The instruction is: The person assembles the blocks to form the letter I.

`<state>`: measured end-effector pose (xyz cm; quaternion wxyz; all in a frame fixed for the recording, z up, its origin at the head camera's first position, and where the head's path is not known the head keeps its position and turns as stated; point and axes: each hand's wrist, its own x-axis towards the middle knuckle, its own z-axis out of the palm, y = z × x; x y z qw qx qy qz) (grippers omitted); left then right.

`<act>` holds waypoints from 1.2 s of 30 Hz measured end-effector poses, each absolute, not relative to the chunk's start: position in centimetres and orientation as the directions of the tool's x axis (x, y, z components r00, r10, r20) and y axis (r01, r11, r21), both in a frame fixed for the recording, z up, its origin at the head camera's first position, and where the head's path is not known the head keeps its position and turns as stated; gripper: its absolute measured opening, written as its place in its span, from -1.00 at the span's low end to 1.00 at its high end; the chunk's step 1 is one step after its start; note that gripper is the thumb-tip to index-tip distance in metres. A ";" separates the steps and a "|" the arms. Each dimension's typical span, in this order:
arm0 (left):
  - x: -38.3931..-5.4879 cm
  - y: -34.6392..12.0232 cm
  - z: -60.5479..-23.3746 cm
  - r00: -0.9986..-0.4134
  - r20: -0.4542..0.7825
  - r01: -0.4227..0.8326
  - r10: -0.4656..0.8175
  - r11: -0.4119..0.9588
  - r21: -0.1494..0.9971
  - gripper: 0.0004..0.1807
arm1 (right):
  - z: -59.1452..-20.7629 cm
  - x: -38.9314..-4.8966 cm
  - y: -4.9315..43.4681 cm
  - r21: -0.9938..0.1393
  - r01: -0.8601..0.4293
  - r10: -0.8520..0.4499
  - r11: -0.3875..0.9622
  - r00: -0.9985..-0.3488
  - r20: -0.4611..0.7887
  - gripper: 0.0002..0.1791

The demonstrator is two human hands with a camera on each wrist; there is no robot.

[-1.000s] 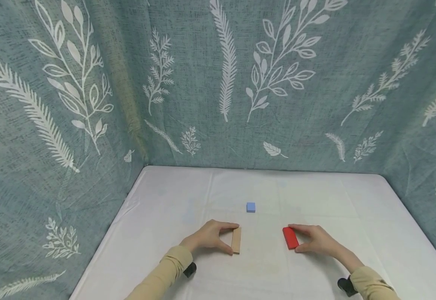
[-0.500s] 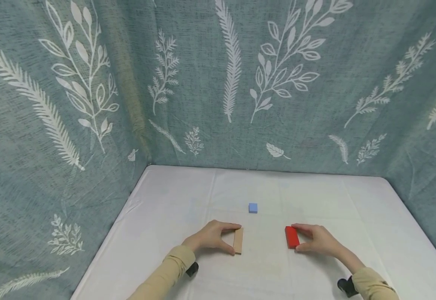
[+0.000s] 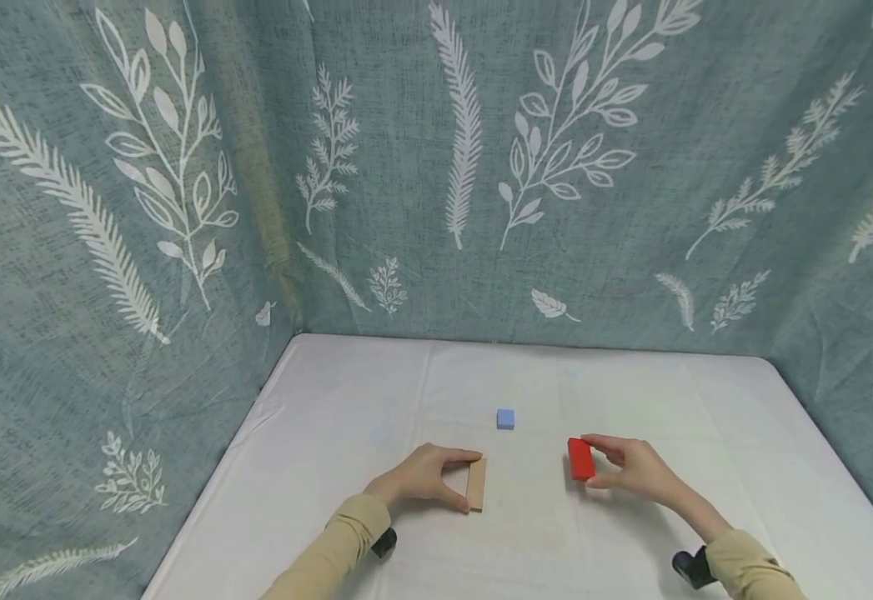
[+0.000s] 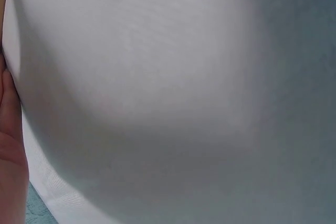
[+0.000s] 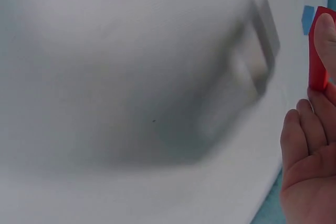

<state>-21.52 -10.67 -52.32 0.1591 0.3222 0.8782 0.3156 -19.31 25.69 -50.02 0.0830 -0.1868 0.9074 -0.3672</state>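
My left hand (image 3: 423, 477) holds a flat wooden block (image 3: 477, 485) by its two ends, thumb at the near end and fingers at the far end, low over the white table. Further right, my right hand (image 3: 634, 472) pinches a red rectangular block (image 3: 580, 460) the same way; a shadow shows beneath it, and it is raised off the cloth. In the right wrist view the thumb lies over the red block (image 5: 316, 56). Only the edge of the left hand (image 4: 11, 124) shows in the left wrist view, where the wooden block is out of sight.
A small blue block (image 3: 505, 419) sits on the white tablecloth (image 3: 376, 383) beyond and between the hands. Green leaf-patterned curtain (image 3: 406, 167) encloses the table at the back and sides. A dark wrist camera (image 3: 694, 568) hangs below the right sleeve.
My right hand has lifted the red block off the cloth and shifted it slightly away from me. The left hand stays in place on the wooden block. The head view has shifted slightly.
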 end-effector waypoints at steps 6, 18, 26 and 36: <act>-21.4 -10.7 -52.3 -0.743 -0.082 0.458 0.664 0.594 0.661 -0.17 | -49.5 -19.2 24.9 -0.706 -0.279 -0.395 0.651 -0.919 -0.001 -0.24; -21.3 -10.7 -52.3 -0.741 -0.075 0.458 0.667 0.584 0.671 -0.17 | -49.0 -18.5 23.5 -0.696 -0.276 -0.398 0.663 -0.917 -0.016 -0.23; -21.4 -10.7 -52.1 -0.753 -0.101 0.432 0.651 0.603 0.671 -0.16 | -48.7 -18.6 22.8 -0.694 -0.278 -0.406 0.664 -0.914 -0.022 -0.23; -21.1 -10.8 -52.3 -0.756 -0.095 0.421 0.648 0.592 0.687 -0.18 | -49.8 -17.9 22.2 -0.722 -0.239 -0.407 0.649 -0.911 -0.065 -0.24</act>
